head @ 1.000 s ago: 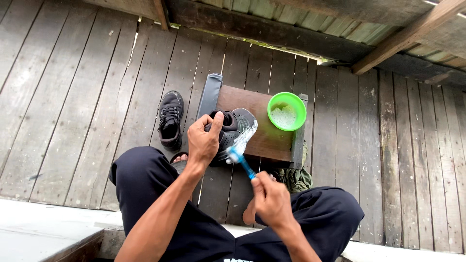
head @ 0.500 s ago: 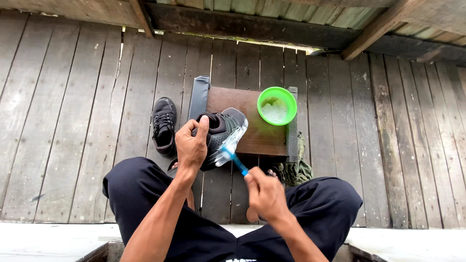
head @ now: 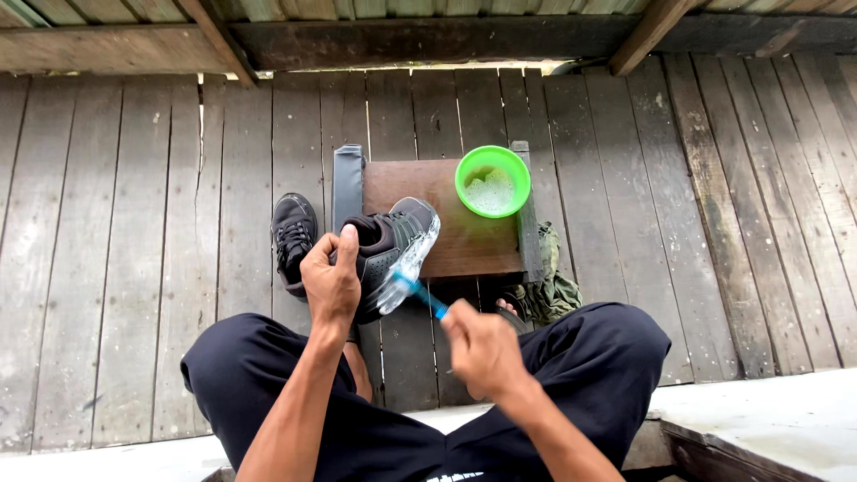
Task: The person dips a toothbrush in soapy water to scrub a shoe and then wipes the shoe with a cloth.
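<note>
My left hand (head: 330, 281) grips a black sneaker (head: 393, 241) by its heel and holds it tilted on its side above a small wooden stool (head: 464, 241). The shoe's white sole is covered with foam. My right hand (head: 482, 348) holds a blue toothbrush (head: 420, 295) whose head rests against that foamy sole. The second black sneaker (head: 293, 239) lies on the plank floor, just left of my left hand.
A green bowl (head: 492, 181) with soapy water stands on the stool's far right corner. An olive cloth (head: 549, 290) is bunched by my right knee. Wooden floor planks (head: 134, 250) stretch all around; a pale step edge (head: 768, 419) runs beneath me.
The view has shifted slightly. My right hand has moved a little with the brush along the sole; the left hand keeps the same hold on the shoe.
</note>
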